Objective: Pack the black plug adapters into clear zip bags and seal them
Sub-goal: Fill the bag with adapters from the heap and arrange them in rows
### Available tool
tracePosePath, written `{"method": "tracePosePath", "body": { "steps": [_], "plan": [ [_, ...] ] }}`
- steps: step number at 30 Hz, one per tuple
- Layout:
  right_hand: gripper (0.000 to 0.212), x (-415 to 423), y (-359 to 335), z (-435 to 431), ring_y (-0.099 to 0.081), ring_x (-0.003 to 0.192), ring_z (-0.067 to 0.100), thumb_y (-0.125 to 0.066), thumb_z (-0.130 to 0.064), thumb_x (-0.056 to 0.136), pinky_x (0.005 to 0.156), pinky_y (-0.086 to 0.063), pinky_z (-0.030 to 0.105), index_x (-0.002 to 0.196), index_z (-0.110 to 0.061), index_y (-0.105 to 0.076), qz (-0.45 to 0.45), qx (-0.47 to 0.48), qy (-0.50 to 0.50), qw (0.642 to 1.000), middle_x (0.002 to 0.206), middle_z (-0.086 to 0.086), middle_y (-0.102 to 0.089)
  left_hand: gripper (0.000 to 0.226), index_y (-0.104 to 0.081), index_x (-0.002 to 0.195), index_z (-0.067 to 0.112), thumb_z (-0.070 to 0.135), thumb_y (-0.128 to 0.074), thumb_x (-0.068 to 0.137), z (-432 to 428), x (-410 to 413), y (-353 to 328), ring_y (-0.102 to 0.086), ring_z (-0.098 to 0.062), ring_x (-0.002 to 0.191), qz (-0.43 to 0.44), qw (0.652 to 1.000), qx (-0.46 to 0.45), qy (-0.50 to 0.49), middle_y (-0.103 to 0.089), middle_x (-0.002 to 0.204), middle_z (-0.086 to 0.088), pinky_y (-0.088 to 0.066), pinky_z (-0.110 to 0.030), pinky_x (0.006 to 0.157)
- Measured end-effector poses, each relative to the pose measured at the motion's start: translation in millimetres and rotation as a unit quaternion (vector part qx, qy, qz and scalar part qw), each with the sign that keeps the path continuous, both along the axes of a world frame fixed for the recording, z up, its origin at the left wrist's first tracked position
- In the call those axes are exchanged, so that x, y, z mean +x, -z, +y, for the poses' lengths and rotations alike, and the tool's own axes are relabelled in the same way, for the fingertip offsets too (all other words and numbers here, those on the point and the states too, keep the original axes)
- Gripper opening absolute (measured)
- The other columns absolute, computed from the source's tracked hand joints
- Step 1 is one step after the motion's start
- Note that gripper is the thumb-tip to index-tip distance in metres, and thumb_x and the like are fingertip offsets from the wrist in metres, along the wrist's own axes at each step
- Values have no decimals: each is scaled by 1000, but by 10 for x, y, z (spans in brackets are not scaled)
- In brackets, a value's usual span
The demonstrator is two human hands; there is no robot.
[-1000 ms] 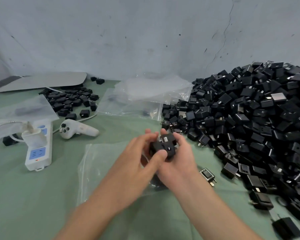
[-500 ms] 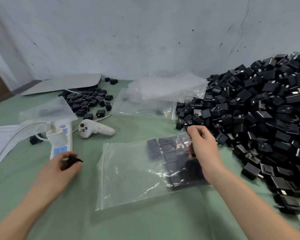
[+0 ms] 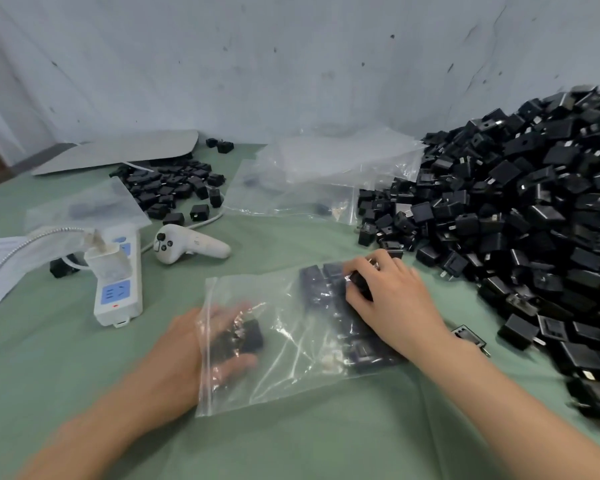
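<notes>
A clear zip bag (image 3: 291,368) lies flat on the green table, its mouth facing left. My left hand (image 3: 174,355) reaches into that mouth, its fingers inside the plastic holding black plug adapters (image 3: 248,336); it is blurred by motion. Several more adapters (image 3: 321,282) are stacked inside the bag's right end. My right hand (image 3: 395,303) lies on top of that end, fingers curled over the bag and the adapters under it.
A large heap of black adapters (image 3: 534,220) fills the right side. A smaller pile (image 3: 174,185) sits at back left. A white power strip (image 3: 118,285), a white controller (image 3: 187,244) and spare clear bags (image 3: 326,174) lie behind. One loose adapter (image 3: 468,336) rests by my right wrist.
My left hand, out at the left by the power strip half a second ago, has moved right into the bag's mouth with adapters. My right hand shifted down onto the bag's filled end.
</notes>
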State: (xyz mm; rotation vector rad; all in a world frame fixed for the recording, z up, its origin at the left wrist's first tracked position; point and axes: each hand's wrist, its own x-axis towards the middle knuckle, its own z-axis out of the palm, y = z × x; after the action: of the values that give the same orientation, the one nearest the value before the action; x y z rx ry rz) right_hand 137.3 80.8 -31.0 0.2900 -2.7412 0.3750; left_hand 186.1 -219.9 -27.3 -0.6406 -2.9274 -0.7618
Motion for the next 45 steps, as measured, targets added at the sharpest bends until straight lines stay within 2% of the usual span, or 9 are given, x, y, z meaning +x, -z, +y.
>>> {"method": "tracePosePath", "body": {
  "steps": [3, 7, 10, 14, 19, 28, 34, 38, 45],
  "plan": [
    [23, -6, 6, -13, -51, 102, 21, -49, -37, 98, 91, -39, 36, 118, -31, -58, -9, 2, -6, 1000, 113, -3, -52, 58, -42, 129, 64, 83, -45, 75, -186, 41, 37, -30, 24, 123, -12, 1000, 3, -6, -35, 126, 54, -24, -4, 102],
    [22, -3, 24, -14, -50, 102, 21, -51, -36, 98, 92, -38, 35, 118, -30, -59, -17, -13, -9, 1000, 113, -3, -53, 42, -56, 125, 56, 71, -47, 87, -127, -92, 44, -51, 4, 111, 13, 999, -8, 28, -59, 113, 30, -41, -26, 97],
    [22, 9, 20, -23, -49, 102, 21, -52, -35, 97, 92, -38, 35, 117, -29, -60, -20, -17, -14, 1000, 112, -3, -53, 32, -61, 115, 54, 68, -46, 90, 47, -204, 21, -57, 0, 97, 25, 998, -21, 50, -62, 98, 21, -47, -25, 86],
    [23, 12, 4, -16, -49, 103, 21, -51, -36, 98, 93, -38, 35, 119, -30, -59, -27, -16, -13, 999, 113, -3, -51, 43, -70, 92, 30, 68, -51, 90, 361, -304, -63, -66, -5, 78, 48, 994, 61, 75, -69, 81, 9, -52, -24, 68],
    [25, 15, 0, -9, -48, 106, 20, -49, -36, 99, 95, -37, 34, 122, -31, -58, -35, -17, -14, 999, 116, -4, -51, 14, -66, 93, 48, 54, -70, 82, 544, -374, 24, -65, 1, 91, 37, 995, 74, 64, -68, 92, 22, -50, -15, 79],
    [25, 17, 1, 4, -48, 105, 19, -47, -37, 99, 97, -37, 34, 122, -32, -57, -40, -23, -22, 999, 116, -6, -50, 27, -67, 100, 40, 47, -81, 78, 502, -354, 100, -66, -2, 98, -43, 988, 137, 65, -69, 100, 21, -47, -13, 83],
    [26, 18, 12, 2, -48, 105, 20, -47, -37, 99, 96, -36, 33, 123, -32, -56, -40, -19, -19, 999, 116, -5, -50, 37, -63, 95, 41, 69, -62, 72, 623, -454, 150, -63, -2, 87, -25, 994, 99, 37, -66, 90, 20, -44, -23, 73],
    [26, 15, 4, 1, -48, 106, 20, -46, -36, 100, 96, -36, 33, 123, -32, -56, -41, -18, -21, 999, 117, -5, -50, 33, -62, 88, 39, 68, -61, 72, 657, -524, 194, -60, -6, 71, 11, 995, 97, 31, -64, 81, 15, -46, -23, 62],
    [26, 14, 12, 7, -47, 106, 19, -46, -36, 100, 97, -35, 32, 124, -32, -55, -40, -20, -23, 999, 118, -6, -50, 28, -62, 76, 35, 63, -65, 77, 704, -606, 239, -60, -14, 69, 55, 990, 119, 52, -63, 77, 12, -48, -26, 61]
  ]
}}
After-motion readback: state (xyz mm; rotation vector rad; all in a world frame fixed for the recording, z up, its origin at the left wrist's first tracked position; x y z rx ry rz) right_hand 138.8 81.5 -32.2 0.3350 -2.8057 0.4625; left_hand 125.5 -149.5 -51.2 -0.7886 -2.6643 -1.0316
